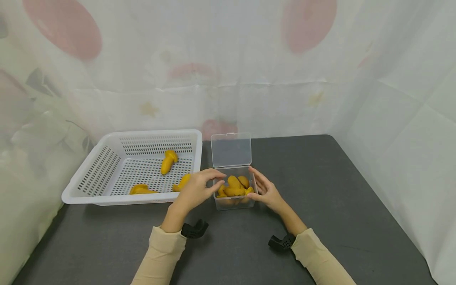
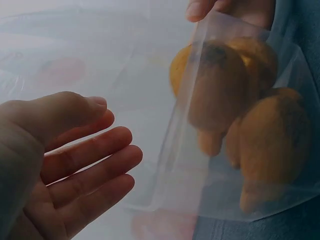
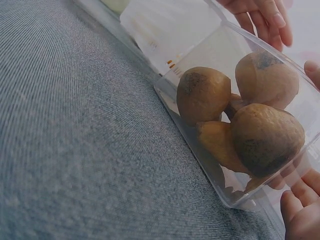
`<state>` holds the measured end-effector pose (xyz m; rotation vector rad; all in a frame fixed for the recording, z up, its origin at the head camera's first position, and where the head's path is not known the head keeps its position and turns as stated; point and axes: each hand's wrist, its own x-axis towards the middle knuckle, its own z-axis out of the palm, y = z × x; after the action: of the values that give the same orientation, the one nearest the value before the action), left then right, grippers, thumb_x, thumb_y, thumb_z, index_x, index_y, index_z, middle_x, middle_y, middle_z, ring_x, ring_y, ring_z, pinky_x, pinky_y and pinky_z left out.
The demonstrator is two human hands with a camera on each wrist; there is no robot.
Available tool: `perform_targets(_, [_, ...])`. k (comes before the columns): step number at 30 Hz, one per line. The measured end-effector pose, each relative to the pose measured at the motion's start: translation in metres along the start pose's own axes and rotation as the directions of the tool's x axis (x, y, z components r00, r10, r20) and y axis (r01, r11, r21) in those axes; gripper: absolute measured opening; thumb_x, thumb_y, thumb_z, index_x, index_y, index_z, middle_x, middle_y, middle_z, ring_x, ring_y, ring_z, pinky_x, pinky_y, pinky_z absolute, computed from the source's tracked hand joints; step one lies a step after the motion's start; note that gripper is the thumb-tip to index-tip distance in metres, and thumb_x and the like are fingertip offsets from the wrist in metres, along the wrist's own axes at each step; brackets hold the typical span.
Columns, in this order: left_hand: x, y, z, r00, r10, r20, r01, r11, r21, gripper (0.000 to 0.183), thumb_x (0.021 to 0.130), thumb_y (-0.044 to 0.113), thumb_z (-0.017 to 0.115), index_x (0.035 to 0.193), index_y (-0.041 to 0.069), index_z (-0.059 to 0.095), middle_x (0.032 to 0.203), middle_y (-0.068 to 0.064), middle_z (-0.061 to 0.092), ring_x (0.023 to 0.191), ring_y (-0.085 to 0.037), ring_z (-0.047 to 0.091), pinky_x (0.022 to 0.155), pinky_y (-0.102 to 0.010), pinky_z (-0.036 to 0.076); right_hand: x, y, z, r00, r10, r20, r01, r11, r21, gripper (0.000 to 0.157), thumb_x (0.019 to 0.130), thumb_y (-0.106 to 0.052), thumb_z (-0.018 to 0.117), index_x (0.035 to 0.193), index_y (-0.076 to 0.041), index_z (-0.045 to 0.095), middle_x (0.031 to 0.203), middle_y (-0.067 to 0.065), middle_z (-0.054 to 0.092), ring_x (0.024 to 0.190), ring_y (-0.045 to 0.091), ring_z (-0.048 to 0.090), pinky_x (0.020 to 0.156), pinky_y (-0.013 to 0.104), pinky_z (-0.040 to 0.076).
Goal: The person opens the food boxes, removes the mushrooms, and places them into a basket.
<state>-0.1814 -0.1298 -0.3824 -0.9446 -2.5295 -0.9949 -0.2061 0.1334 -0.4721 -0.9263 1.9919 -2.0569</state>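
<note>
Both sleeves (image 1: 164, 255) are cut off below. The left hand (image 1: 197, 188) has its fingers open above the left rim of the box (image 1: 235, 206); the right hand (image 1: 268, 194) grips its right side. Lower mushrooms (image 3: 204, 95) look blurred through the wall. Right of the box, the counter (image 1: 331, 190) gives wide room. Leftward, the basket (image 1: 107, 199) partly hides one mushroom (image 1: 140, 187).

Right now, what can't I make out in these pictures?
Head: right side of one mushroom, behind the left hand.
Head: bottom of the front-left mushroom, behind the basket rim.
Head: count of mushrooms in the clear box; they overlap.
Left wrist: most of the right hand, beyond the top edge.
</note>
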Motion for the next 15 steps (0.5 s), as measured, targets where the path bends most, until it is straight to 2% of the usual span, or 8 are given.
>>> perform_targets(4, [0.001, 0.002, 0.006, 0.999, 0.003, 0.040, -0.002, 0.999, -0.039, 0.023, 0.087, 0.010, 0.070, 0.109, 0.002, 0.071, 0.107, -0.011, 0.072, 0.096, -0.024, 0.070, 0.084, -0.039, 0.059, 0.000, -0.001, 0.000, 1.000, 0.006, -0.003, -0.006, 1.000, 0.000, 0.089, 0.086, -0.017, 0.072, 0.153, 0.001, 0.016, 0.161, 0.027, 0.007, 0.149, 0.036, 0.010, 0.112, 0.009, 0.032])
perform_targets(7, [0.001, 0.003, 0.010, 0.998, 0.009, 0.062, -0.007, 0.999, -0.031, 0.024, 0.087, 0.011, 0.070, 0.109, 0.001, 0.071, 0.108, -0.011, 0.072, 0.098, -0.023, 0.070, 0.085, -0.037, 0.059, 0.000, -0.001, 0.001, 1.000, 0.009, -0.003, -0.009, 1.000, -0.002, 0.089, 0.087, -0.017, 0.072, 0.153, 0.001, 0.016, 0.161, 0.026, 0.007, 0.149, 0.039, 0.009, 0.112, 0.009, 0.032])
perform_targets(15, [0.003, 0.008, 0.020, 0.991, 0.028, 0.129, -0.023, 0.999, -0.034, 0.024, 0.088, 0.014, 0.070, 0.109, 0.003, 0.071, 0.106, -0.009, 0.071, 0.090, -0.023, 0.069, 0.079, -0.037, 0.060, 0.000, -0.001, 0.001, 1.000, 0.014, -0.009, -0.014, 1.000, -0.012, 0.088, 0.087, -0.015, 0.072, 0.153, 0.000, 0.016, 0.161, 0.026, 0.009, 0.147, 0.044, 0.007, 0.112, 0.009, 0.033])
